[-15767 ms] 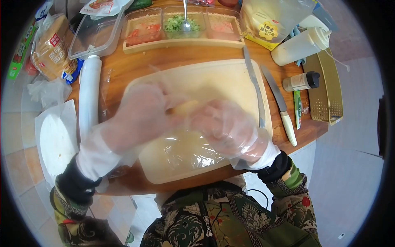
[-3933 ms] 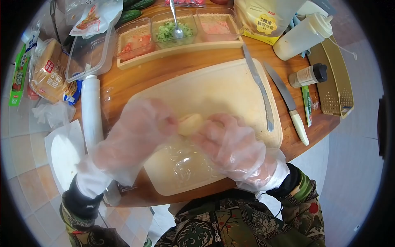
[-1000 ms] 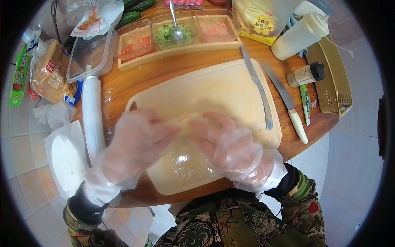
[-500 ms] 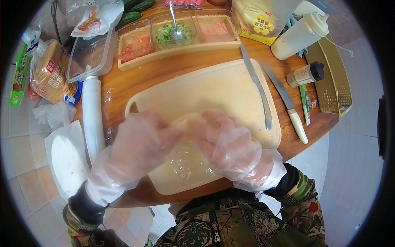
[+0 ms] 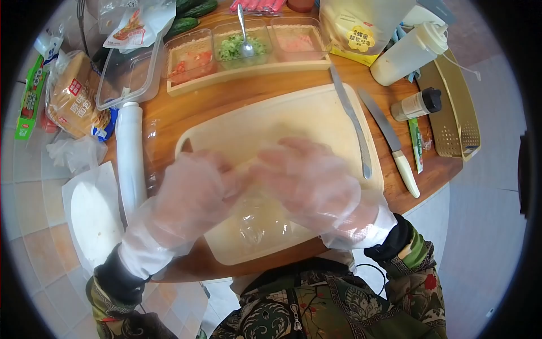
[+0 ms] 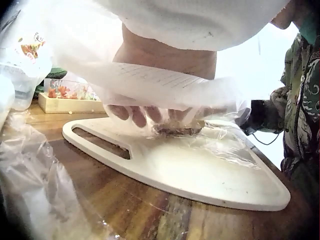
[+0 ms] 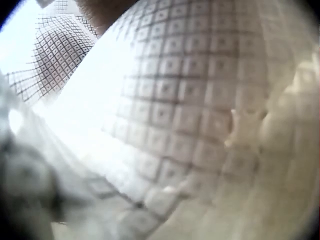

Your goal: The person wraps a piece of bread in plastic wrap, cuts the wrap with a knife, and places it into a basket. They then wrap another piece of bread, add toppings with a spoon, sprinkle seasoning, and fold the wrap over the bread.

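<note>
Both hands wear loose clear plastic gloves over the cutting board (image 5: 265, 116). The left hand (image 5: 197, 183) has its fingers curled around a small pale yellow piece (image 5: 245, 166), mostly covered by the fingers. From the other side, the right hand (image 5: 310, 183) meets it with blurred fingertips. In the left wrist view, a yellowish-brown piece (image 6: 177, 130) shows under the left hand's bent fingers (image 6: 139, 117), low over the board (image 6: 195, 167). Crinkled clear film (image 5: 254, 223) lies on the board below the hands. A blurred glove and sleeve fill the right wrist view.
Two knives (image 5: 351, 121) (image 5: 389, 133) lie at the right, one on the board's edge. Tubs of red, green and pink chopped food stand in a wooden tray (image 5: 248, 70) behind. A film roll (image 5: 130, 152) and bagged bread (image 5: 76, 101) are left; a squeeze bottle (image 5: 403, 59) stands right.
Seconds ago the yellow piece showed clearly between both hands; now fingers cover most of it. The right hand has shifted slightly, and the head view has tilted a little.
</note>
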The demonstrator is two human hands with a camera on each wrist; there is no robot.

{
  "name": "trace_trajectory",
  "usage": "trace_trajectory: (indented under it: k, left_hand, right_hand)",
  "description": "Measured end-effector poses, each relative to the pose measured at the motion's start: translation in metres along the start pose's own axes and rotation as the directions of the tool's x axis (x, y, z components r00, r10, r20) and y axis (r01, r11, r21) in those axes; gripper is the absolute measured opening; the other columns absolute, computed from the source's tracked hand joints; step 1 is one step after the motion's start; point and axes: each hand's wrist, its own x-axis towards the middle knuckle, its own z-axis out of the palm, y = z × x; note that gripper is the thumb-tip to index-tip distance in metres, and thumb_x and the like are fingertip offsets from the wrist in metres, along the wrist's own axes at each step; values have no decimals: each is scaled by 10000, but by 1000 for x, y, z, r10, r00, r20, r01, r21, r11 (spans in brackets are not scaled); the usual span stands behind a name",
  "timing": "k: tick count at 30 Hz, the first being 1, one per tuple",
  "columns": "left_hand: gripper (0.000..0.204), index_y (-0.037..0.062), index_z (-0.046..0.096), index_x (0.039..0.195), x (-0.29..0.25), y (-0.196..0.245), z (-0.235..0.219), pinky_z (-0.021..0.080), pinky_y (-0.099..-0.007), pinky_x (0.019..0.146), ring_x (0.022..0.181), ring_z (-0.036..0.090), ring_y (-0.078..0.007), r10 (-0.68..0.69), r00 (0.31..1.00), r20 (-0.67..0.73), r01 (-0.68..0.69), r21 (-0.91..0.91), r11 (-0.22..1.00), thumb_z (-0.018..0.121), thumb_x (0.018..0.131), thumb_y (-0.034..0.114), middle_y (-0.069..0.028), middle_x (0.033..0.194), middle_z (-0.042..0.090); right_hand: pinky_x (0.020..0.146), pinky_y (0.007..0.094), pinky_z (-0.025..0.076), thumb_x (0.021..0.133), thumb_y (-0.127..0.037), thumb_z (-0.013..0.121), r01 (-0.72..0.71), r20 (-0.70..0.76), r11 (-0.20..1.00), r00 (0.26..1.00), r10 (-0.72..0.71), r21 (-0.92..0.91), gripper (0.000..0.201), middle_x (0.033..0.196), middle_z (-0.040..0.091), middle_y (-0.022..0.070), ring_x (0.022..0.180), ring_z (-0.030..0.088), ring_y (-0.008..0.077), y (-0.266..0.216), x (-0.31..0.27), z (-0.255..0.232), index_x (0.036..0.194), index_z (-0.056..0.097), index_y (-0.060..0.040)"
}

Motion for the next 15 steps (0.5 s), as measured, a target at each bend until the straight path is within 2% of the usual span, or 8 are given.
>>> trace_trajectory:
  k: [2,4,6,8,9,11,13,15]
  left_hand:
    - [217,175,735,941,-2,1,0,441,-416,512,619,590,-307,-2,1000,12,1,32,999,794,744,106,-61,710,591]
    - [215,177,733,933,-5,2,0,435,-410,507,611,586,-299,-5,1000,26,4,64,998,789,740,101,-52,709,590]
    - [221,181,728,916,-11,4,-1,445,-393,546,623,593,-263,78,997,-19,-72,208,975,773,718,94,-28,707,598]
    - [226,174,724,917,-14,13,-8,451,-387,574,644,599,-246,98,994,-42,-87,215,973,766,710,97,-17,725,605]
    - [231,168,720,918,-17,18,-11,457,-381,602,665,606,-228,118,991,-65,-101,221,970,759,701,100,-6,743,613]
    - [251,162,716,931,-27,22,-10,458,-377,621,692,610,-223,116,993,23,-119,204,972,755,694,88,2,757,614]
    - [271,157,712,944,-37,23,-12,459,-373,640,719,614,-217,114,987,111,-134,187,973,751,688,76,10,770,615]
    - [371,126,682,1045,-46,22,-17,488,-383,694,816,628,-258,158,962,221,-154,-34,987,766,690,57,-51,895,634]
  right_hand:
    - [789,407,573,825,-94,631,97,162,935,986,-43,-341,442,1137,639,119,966,657,336,-2,-5,-1,1261,588,-33]
    - [802,402,572,829,-88,624,177,236,904,968,-87,-390,481,1119,633,132,938,654,332,0,-3,-4,1296,541,-7]
    - [815,397,571,833,-81,617,253,308,865,944,-121,-434,523,1102,626,146,911,652,328,-1,-3,-4,1331,494,19]
    - [858,395,567,836,-72,614,380,470,711,879,-79,-592,523,1099,625,159,836,640,308,-5,-6,-3,1330,481,36]
    - [858,395,567,836,-72,614,379,469,711,880,-78,-592,523,1099,625,159,836,640,308,-7,-3,-4,1330,481,36]
    - [880,397,565,841,-52,613,70,192,967,981,-22,-246,534,1031,634,160,767,625,289,-9,3,-9,1348,468,35]
    - [879,397,565,845,-51,608,87,195,959,980,-34,-269,529,1031,638,161,766,625,289,-9,3,-9,1349,470,34]
    - [877,399,565,854,-50,598,121,206,942,977,-57,-314,518,1031,645,164,765,625,288,-7,2,-9,1350,474,32]
